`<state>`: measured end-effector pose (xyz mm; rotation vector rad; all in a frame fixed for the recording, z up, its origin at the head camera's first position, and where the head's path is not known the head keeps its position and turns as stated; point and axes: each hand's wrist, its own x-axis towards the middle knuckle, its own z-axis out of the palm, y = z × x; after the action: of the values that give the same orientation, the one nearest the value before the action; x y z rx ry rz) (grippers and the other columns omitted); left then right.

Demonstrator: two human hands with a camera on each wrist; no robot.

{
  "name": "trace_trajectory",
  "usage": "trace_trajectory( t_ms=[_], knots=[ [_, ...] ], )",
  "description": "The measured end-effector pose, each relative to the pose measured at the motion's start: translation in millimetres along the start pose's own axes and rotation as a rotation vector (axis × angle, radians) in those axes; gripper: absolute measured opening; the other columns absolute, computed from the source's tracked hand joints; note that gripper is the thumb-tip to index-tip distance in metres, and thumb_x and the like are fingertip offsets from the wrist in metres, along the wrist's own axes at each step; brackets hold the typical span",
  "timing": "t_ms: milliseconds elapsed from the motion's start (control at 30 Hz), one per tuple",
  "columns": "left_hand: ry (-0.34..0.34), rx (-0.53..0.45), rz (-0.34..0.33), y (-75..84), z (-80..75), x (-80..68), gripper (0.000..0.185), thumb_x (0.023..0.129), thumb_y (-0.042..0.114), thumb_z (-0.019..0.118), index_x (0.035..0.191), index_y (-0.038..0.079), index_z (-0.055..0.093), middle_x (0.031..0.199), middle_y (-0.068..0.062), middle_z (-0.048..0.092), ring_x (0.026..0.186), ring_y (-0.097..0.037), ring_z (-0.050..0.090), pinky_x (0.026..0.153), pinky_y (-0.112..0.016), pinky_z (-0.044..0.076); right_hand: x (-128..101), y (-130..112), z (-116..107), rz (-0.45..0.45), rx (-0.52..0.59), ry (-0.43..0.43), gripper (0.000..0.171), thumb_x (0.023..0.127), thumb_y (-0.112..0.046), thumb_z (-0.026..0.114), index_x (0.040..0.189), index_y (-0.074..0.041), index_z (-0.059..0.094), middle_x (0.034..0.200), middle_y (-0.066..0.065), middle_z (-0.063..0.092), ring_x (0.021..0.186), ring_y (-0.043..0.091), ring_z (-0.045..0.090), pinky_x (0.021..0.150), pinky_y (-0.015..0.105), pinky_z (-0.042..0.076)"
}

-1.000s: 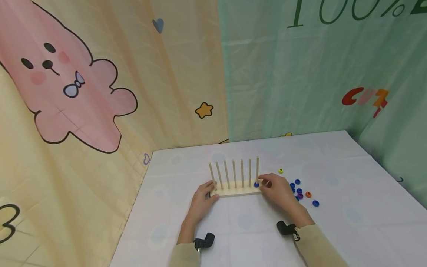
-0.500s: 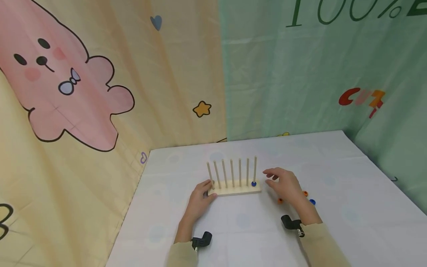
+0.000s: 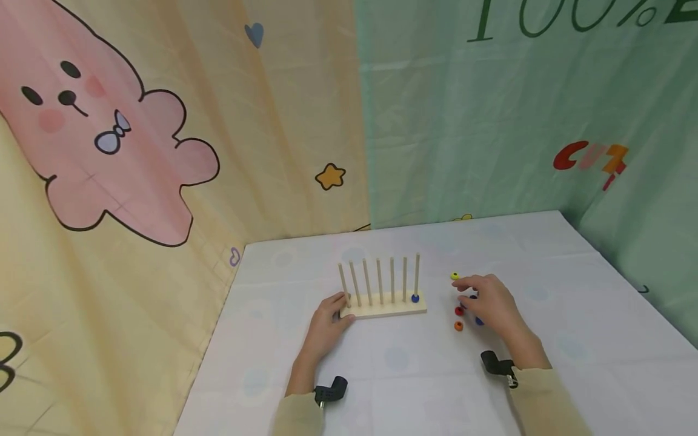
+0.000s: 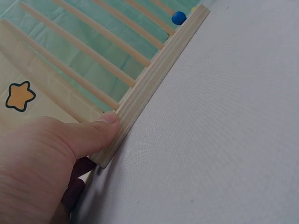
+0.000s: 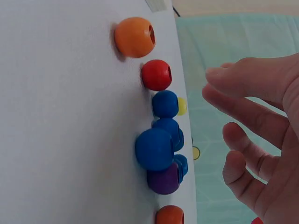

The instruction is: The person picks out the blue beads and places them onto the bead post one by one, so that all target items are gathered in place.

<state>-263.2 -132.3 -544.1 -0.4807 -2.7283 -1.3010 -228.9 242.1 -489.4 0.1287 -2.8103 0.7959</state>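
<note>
My left hand (image 3: 324,324) grips the left end of a pale wooden peg board (image 3: 382,312) with a row of several upright thin pegs. In the left wrist view the thumb lies along the board's front edge (image 4: 156,77). One blue bead (image 3: 415,298) sits at the foot of the rightmost peg. Above the loose beads hovers my right hand (image 3: 493,303), fingers loosely bent and apart, with nothing between them. Below it in the right wrist view lie an orange bead (image 5: 134,37), a red bead (image 5: 157,74), a purple bead (image 5: 163,181) and several blue beads (image 5: 155,149).
A yellow bead (image 3: 455,275) lies farther back than the others. White cloth covers the table (image 3: 398,381). Printed curtains hang behind and at both sides, a yellow curtain (image 3: 294,121) and a green curtain (image 3: 480,121). Part of the bead group is hidden by my right hand.
My right hand has moved away from the rightmost peg, rightward to over the loose beads. The blue bead stays on that peg. My left hand keeps hold of the board.
</note>
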Motion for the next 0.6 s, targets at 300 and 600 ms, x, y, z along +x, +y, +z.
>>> trace_trajectory(
  t_ms=[300, 600],
  knots=[
    [0.004, 0.008, 0.024, 0.1, -1.4, 0.5, 0.056, 0.081, 0.029, 0.068, 0.131, 0.013, 0.05, 0.137, 0.001, 0.041, 0.127, -0.02, 0.034, 0.102, -0.038, 0.031, -1.2, 13.8, -0.6, 0.013, -0.029, -0.079, 0.032, 0.076, -0.011, 0.071, 0.106, -0.019, 0.068, 0.095, -0.003, 0.064, 0.087, 0.021, 0.045, 0.066, 0.035, 0.042],
    [-0.001, 0.024, 0.038, -1.5, -1.6, 1.0, 0.056, 0.082, 0.032, 0.066, 0.132, 0.014, 0.049, 0.137, 0.002, 0.041, 0.127, -0.018, 0.034, 0.102, -0.037, 0.031, 0.7, 16.1, 8.4, 0.029, -0.032, -0.122, 0.032, 0.073, -0.007, 0.073, 0.103, -0.019, 0.069, 0.093, -0.002, 0.061, 0.084, 0.02, 0.041, 0.065, 0.034, 0.04]
  ],
)
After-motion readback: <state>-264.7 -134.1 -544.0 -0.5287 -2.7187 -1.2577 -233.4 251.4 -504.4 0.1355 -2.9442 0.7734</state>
